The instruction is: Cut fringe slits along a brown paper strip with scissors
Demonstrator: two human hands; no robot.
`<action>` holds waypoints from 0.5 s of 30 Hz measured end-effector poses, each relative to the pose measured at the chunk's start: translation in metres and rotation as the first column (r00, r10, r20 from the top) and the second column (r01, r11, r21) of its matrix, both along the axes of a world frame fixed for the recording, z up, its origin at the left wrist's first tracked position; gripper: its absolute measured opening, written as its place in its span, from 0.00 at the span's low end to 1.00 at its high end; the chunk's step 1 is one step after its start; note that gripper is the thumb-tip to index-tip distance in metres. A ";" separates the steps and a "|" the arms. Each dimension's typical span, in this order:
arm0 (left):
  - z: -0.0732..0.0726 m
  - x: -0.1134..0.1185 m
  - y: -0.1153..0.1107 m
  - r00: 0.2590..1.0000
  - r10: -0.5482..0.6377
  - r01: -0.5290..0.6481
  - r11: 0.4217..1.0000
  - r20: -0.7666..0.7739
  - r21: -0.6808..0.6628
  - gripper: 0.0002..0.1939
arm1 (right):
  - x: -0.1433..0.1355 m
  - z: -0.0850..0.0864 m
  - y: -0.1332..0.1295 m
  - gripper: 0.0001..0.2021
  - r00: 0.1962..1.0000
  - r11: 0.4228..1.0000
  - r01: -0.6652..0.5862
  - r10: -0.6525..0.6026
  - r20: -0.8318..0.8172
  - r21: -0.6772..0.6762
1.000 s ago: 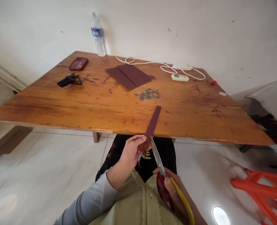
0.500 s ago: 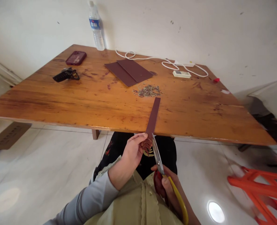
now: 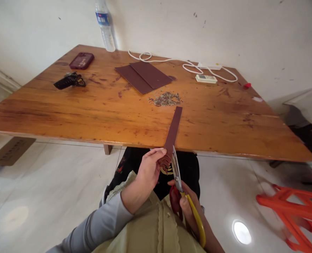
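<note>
Strip (image 3: 173,128): dark red, near end fringed into curled slivers, far length uncut, slanting up over the table (image 3: 66,116) edge. Left hand (image 3: 151,169): pinching the fringed end, wrist bent inward. Right hand (image 3: 189,205): fingers closed through scissors (image 3: 177,175), blades at the strip. Cuttings (image 3: 166,99), sheets (image 3: 142,75) beyond.

No text can be read anywhere: the water bottle (image 3: 104,26), standing far beyond the hands at the table's back edge, wears a blue label (its print too small to make out).
</note>
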State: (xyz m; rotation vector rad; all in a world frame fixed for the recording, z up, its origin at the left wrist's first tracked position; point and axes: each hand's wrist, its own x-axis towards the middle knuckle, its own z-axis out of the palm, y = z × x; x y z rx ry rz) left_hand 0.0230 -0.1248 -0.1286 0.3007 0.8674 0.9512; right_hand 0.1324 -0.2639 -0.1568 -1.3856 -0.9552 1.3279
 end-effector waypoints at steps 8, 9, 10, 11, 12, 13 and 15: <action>0.003 0.002 -0.003 0.999 -0.012 0.013 1.000 -0.035 0.005 0.11 | -0.005 -0.002 0.013 0.31 0.999 0.997 0.029 -0.030 0.017 0.069; 0.004 0.002 -0.003 0.999 -0.009 0.010 1.000 -0.043 0.004 0.11 | -0.005 -0.002 0.013 0.31 0.999 0.997 0.026 -0.027 0.017 0.074; 0.005 0.002 -0.002 0.999 -0.009 0.009 1.000 -0.050 0.004 0.11 | -0.005 -0.001 0.014 0.31 0.999 0.997 0.026 -0.028 0.021 0.075; 0.006 0.002 -0.002 0.998 -0.009 0.010 1.000 -0.056 0.003 0.11 | -0.005 0.000 0.014 0.31 0.999 0.997 0.026 -0.028 0.029 0.074; 0.007 0.001 -0.001 0.998 -0.010 0.010 1.000 -0.061 0.004 0.11 | -0.005 0.000 0.014 0.32 0.999 0.997 0.028 -0.030 0.037 0.072; 0.007 0.001 -0.001 0.998 -0.011 0.011 1.000 -0.067 0.004 0.11 | -0.005 0.001 0.013 0.32 0.999 0.997 0.028 -0.031 0.043 0.067; 0.009 0.000 -0.001 0.997 -0.013 0.013 1.000 -0.074 0.003 0.12 | -0.005 0.000 0.013 0.32 0.999 0.998 0.019 -0.022 0.037 0.056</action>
